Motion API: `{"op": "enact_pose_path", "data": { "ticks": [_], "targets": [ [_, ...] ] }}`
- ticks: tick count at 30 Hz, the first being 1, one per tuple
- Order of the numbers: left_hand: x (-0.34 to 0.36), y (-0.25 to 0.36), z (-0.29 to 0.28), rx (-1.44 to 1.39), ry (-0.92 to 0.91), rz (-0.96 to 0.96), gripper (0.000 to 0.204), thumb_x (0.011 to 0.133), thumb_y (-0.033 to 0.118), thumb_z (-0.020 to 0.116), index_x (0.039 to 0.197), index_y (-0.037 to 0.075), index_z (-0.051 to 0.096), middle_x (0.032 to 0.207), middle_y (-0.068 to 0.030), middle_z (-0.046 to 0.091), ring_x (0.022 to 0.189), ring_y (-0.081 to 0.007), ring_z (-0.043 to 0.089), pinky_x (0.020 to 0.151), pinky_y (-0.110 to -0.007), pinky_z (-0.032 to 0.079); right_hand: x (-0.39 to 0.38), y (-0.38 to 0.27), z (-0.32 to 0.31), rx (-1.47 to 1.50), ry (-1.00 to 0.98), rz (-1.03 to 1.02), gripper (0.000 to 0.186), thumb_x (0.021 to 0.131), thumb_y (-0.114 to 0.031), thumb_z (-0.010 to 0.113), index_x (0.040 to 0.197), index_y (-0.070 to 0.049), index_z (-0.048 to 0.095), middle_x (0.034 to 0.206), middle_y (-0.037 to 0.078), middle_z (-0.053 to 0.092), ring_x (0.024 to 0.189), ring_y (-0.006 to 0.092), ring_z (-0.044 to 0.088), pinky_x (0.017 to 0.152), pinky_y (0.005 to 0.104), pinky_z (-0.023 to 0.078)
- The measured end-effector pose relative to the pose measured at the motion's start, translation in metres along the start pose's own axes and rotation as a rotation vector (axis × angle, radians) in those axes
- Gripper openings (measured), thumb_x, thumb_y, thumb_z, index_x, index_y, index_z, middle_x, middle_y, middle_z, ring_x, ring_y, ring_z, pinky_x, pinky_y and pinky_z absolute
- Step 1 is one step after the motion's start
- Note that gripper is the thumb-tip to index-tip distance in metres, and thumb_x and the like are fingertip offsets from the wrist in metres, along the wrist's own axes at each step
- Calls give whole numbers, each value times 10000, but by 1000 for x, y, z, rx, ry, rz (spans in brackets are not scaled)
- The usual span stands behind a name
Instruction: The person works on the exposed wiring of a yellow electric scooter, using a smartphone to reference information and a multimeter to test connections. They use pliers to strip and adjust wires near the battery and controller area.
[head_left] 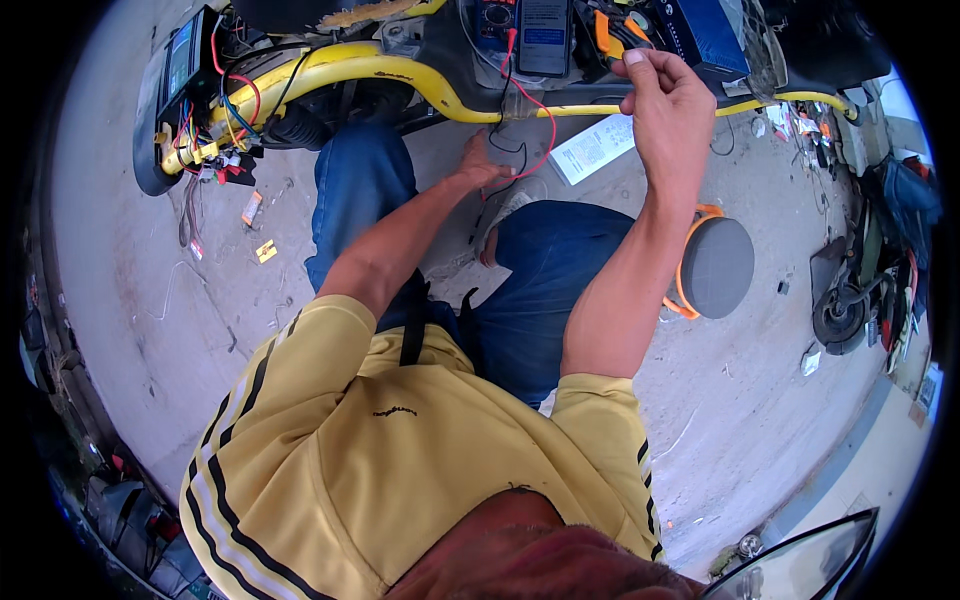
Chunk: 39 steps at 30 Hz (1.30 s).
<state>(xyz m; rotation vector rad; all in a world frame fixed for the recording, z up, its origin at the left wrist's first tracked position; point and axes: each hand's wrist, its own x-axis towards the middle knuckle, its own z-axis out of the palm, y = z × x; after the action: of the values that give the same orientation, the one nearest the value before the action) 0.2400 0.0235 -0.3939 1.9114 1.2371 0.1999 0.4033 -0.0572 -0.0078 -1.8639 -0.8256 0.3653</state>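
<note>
My right hand [672,98] is raised over the yellow tubular frame [330,68], thumb and fingers pinched at the end of an orange-and-black-handled tool [612,38]. The tool's jaws are not clear to see. Lower down, between my knees and the frame, my left hand [480,165] has its thumb spread from its fingers, and the fingertips are partly hard to make out. A red test lead [553,130] loops down past that thumb, with a black lead [508,145] beside it. Both run from a multimeter [497,20] lying on the frame's dark deck.
Next to the multimeter lie a dark flat rectangular item [545,40] and a blue box [703,38]. A white box [595,150] rests on the floor. Loose wires hang by a black device [185,65] at the left. An orange stool [717,268] with grey top stands right.
</note>
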Motion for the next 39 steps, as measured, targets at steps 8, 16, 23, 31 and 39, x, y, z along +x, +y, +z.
{"op": "enact_pose_path", "data": {
  "ticks": [8,16,23,31,39],
  "targets": [
    [-21,65,6,-593,-608,-83,894,798,374,875,1499,33,437,1319,-198,636,1290,-273,567,1149,-367,384,-3,-6,-4,20,51,114,245,990,-182,689,1077,43,729,880,85,760,651,70,613,573,226,495],
    [-34,51,22,-433,-683,50,591,867,237,775,1358,-11,559,1070,-150,732,1003,-208,679,934,-337,510,-6,4,-2,-4,19,104,220,996,-161,675,1076,38,724,851,60,747,615,68,585,560,223,455],
    [-89,61,-27,-814,-469,-136,358,954,84,591,1297,8,524,969,-125,705,826,-199,691,820,-320,541,-5,4,3,-14,40,99,230,993,-160,676,1102,39,714,877,75,749,642,83,615,592,227,487],
    [-136,116,-114,-1586,-383,-457,441,854,-111,477,1291,-57,455,1210,-210,643,997,-273,687,904,-394,594,-38,34,37,-15,-74,168,515,1006,-266,657,1398,41,528,1134,178,724,966,201,691,827,307,535],
    [-132,119,-183,-1874,-350,-299,427,915,-115,489,1341,-116,462,1309,-261,571,1213,-336,630,1119,-422,528,-197,95,104,572,-449,524,569,1100,-495,453,1216,32,635,1039,125,702,910,193,683,819,316,531]
  ]
}}
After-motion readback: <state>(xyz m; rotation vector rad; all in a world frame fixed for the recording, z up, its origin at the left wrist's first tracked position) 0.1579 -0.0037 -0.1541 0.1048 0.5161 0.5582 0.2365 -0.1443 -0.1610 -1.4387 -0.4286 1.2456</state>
